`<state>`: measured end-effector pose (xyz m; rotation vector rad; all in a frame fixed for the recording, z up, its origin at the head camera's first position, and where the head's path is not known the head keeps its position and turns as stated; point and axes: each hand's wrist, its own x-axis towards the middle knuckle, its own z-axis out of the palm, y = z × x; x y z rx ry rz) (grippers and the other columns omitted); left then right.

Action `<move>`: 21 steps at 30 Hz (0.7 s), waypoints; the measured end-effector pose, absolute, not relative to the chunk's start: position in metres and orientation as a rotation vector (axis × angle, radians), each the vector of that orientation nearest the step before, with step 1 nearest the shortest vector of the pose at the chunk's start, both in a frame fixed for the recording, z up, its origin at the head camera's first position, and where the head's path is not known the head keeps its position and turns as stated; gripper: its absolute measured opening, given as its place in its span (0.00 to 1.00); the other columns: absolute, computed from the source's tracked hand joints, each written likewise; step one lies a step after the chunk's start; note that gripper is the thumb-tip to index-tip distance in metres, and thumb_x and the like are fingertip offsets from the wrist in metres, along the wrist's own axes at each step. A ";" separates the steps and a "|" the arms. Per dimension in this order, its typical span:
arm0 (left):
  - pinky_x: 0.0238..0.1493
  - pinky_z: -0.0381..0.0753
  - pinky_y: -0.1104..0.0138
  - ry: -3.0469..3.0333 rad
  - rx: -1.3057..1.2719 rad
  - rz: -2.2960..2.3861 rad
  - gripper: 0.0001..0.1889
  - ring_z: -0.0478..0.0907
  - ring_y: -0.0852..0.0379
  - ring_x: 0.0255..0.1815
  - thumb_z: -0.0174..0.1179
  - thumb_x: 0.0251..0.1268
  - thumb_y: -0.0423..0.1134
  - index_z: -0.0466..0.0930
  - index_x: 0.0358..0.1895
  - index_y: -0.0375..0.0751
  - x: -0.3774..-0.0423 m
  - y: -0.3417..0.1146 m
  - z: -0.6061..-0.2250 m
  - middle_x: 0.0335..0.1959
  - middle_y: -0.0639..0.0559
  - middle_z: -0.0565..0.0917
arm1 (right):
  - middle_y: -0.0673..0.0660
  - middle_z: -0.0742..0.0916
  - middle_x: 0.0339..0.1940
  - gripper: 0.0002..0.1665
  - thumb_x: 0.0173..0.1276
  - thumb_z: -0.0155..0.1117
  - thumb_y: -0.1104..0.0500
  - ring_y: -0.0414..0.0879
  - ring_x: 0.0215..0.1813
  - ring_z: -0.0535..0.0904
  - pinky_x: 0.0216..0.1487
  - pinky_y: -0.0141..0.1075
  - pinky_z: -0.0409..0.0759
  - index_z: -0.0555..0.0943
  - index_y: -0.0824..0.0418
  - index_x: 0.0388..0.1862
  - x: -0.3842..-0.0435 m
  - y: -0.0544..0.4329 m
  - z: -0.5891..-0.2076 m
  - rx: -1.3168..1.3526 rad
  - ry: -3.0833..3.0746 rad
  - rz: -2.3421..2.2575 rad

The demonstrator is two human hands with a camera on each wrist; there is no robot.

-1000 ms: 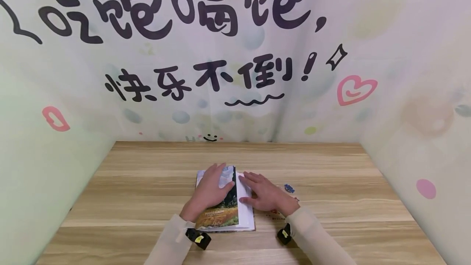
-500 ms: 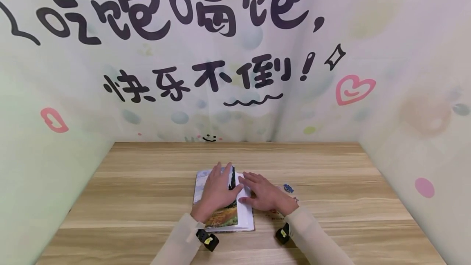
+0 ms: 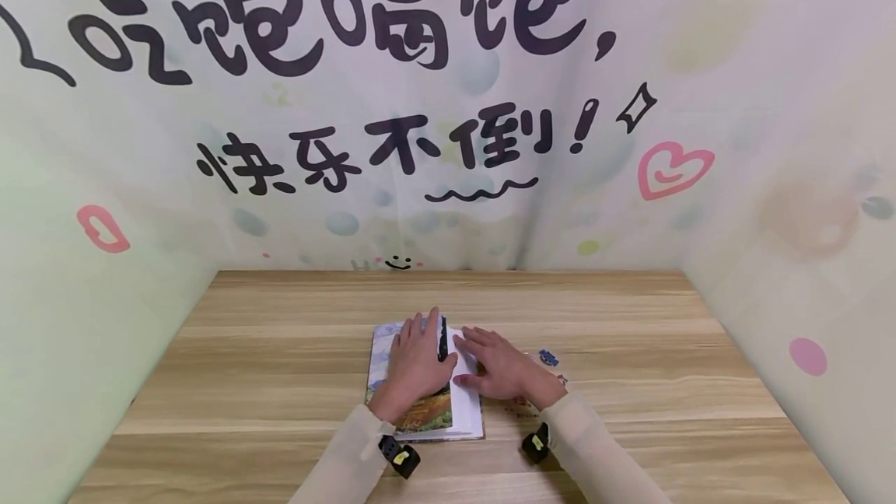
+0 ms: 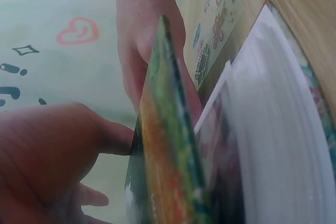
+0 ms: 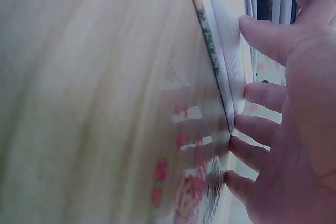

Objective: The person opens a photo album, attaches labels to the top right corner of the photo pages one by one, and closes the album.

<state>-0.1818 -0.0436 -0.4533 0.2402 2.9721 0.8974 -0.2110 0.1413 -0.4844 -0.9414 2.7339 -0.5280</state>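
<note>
A photo album (image 3: 427, 418) with a painted landscape cover lies on the table, its spine side to the left. My left hand (image 3: 418, 364) rests on the front cover, fingers extended toward the far edge and thumb near the cover's right edge. In the left wrist view, the cover (image 4: 168, 145) stands away from the thick white pages (image 4: 278, 124), leaving a gap. My right hand (image 3: 500, 364) touches the exposed white pages (image 3: 465, 411) at the album's right side. Its fingers (image 5: 262, 129) are spread against the page edges in the right wrist view.
Partly beneath the right hand lies a clear sticker sheet (image 4: 215, 22) with colourful cartoon figures; a blue sticker (image 3: 548, 358) shows beyond the wrist. A wood-grain table (image 3: 280, 364) meets a printed cloth backdrop (image 3: 448, 232) behind, with pale walls at both sides.
My left hand has slid a little to the right across the cover, its thumb now closer to the pages. The right hand has stayed in place at the page edges.
</note>
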 end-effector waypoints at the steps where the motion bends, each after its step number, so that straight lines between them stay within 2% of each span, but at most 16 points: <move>1: 0.71 0.56 0.37 2.972 0.239 0.899 0.41 0.55 0.31 0.75 0.63 0.66 0.47 0.54 0.77 0.37 -0.182 -0.044 -0.453 0.74 0.28 0.59 | 0.64 0.64 0.78 0.41 0.72 0.59 0.42 0.61 0.79 0.57 0.76 0.56 0.54 0.63 0.60 0.77 -0.211 0.141 -0.485 -0.941 2.734 -0.527; 10: 0.72 0.57 0.40 2.953 0.235 0.914 0.39 0.56 0.32 0.75 0.61 0.66 0.46 0.56 0.77 0.38 -0.184 -0.045 -0.450 0.74 0.30 0.61 | 0.66 0.65 0.77 0.40 0.72 0.60 0.43 0.63 0.78 0.58 0.76 0.57 0.55 0.65 0.62 0.75 -0.211 0.141 -0.485 -0.960 2.731 -0.561; 15: 0.71 0.61 0.42 2.964 0.271 0.924 0.38 0.58 0.31 0.74 0.62 0.64 0.44 0.59 0.75 0.35 -0.186 -0.049 -0.449 0.72 0.30 0.65 | 0.65 0.65 0.77 0.40 0.71 0.60 0.43 0.62 0.78 0.57 0.76 0.56 0.55 0.65 0.61 0.76 -0.210 0.140 -0.484 -0.942 2.737 -0.546; 21: 0.70 0.64 0.43 2.934 0.261 0.946 0.38 0.59 0.34 0.74 0.63 0.64 0.44 0.59 0.75 0.35 -0.187 -0.052 -0.446 0.73 0.32 0.65 | 0.65 0.65 0.77 0.41 0.71 0.61 0.43 0.61 0.78 0.57 0.76 0.56 0.55 0.64 0.60 0.76 -0.209 0.139 -0.485 -0.924 2.742 -0.544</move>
